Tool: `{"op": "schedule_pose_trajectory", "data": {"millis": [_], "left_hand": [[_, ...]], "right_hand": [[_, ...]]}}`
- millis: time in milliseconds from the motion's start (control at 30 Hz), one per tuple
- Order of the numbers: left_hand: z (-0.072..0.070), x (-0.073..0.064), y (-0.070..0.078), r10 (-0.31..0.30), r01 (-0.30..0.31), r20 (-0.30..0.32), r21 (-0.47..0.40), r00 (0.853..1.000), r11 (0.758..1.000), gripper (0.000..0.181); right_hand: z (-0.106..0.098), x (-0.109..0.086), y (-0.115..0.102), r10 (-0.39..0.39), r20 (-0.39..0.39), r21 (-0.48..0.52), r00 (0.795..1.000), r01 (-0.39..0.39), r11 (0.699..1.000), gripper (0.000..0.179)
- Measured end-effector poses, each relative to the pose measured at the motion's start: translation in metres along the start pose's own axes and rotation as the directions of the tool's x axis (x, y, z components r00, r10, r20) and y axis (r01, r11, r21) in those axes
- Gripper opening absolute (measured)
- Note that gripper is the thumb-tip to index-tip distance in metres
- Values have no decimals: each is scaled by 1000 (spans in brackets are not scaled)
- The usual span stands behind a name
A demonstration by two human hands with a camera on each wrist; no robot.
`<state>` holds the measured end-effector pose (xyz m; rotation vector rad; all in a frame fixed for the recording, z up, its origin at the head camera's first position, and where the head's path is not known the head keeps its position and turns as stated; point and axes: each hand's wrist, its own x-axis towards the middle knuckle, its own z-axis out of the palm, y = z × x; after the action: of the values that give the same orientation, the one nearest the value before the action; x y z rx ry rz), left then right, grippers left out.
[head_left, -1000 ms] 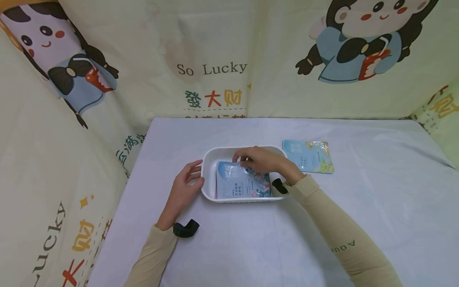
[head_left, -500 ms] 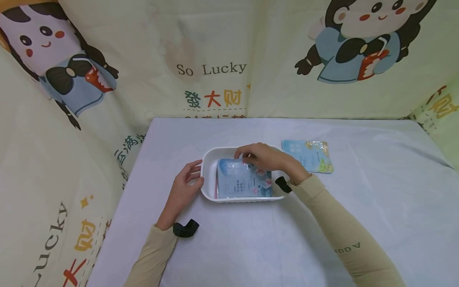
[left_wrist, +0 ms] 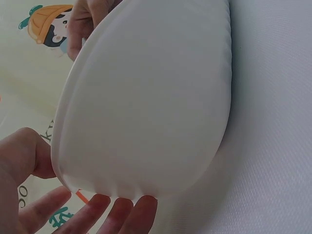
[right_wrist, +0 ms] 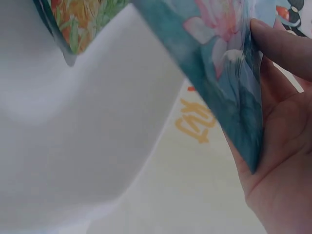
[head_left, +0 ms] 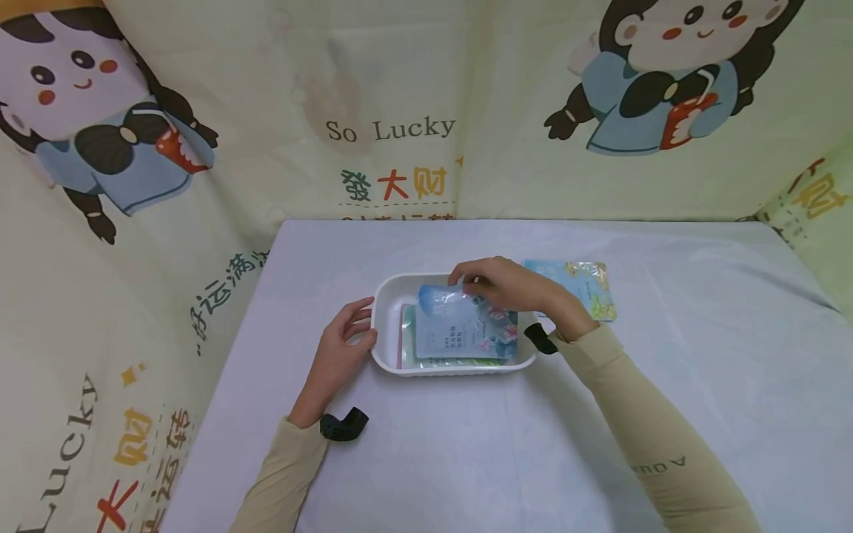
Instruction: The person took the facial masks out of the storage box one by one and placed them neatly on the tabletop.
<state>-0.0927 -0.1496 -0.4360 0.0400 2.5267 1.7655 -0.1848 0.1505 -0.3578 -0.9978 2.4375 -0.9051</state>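
My right hand point(head_left: 503, 283) pinches the top edge of a flat blue sachet point(head_left: 460, 333) printed with pink flowers. The sachet tilts up over the white tray point(head_left: 386, 359). In the right wrist view, my thumb point(right_wrist: 285, 46) presses on the flowered face of the sachet. Beneath it in the tray lies a green-edged sachet point(head_left: 408, 348), mostly covered; its orange and green print shows in the right wrist view. My left hand point(head_left: 340, 363) rests at the tray's left end, its extended fingers point(left_wrist: 122, 214) and thumb touching the outside of the wall.
A light blue sachet with a yellow and green print point(head_left: 593, 289) lies on the white tablecloth point(head_left: 700, 355) behind my right wrist, partly hidden by it. A printed cream curtain point(head_left: 266, 96) hangs behind and to the left of the table.
My right hand has lifted the blue flowered sachet and shifted it right and slightly away, uncovering part of the green-edged sachet. My left hand stays at the tray's end.
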Motion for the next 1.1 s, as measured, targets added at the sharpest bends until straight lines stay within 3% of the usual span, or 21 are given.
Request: {"op": "schedule_pose_trajectory", "data": {"millis": [667, 1100], "left_hand": [[0, 1, -2, 10, -10, 4, 5, 1000, 1000, 52], [-1, 1, -3, 8, -8, 5, 0, 1000, 1000, 51]], "right_hand": [[-25, -24, 1, 58, -50, 49, 997, -55, 997, 26], [-45, -41, 2, 77, -87, 0, 993, -78, 997, 25]]}}
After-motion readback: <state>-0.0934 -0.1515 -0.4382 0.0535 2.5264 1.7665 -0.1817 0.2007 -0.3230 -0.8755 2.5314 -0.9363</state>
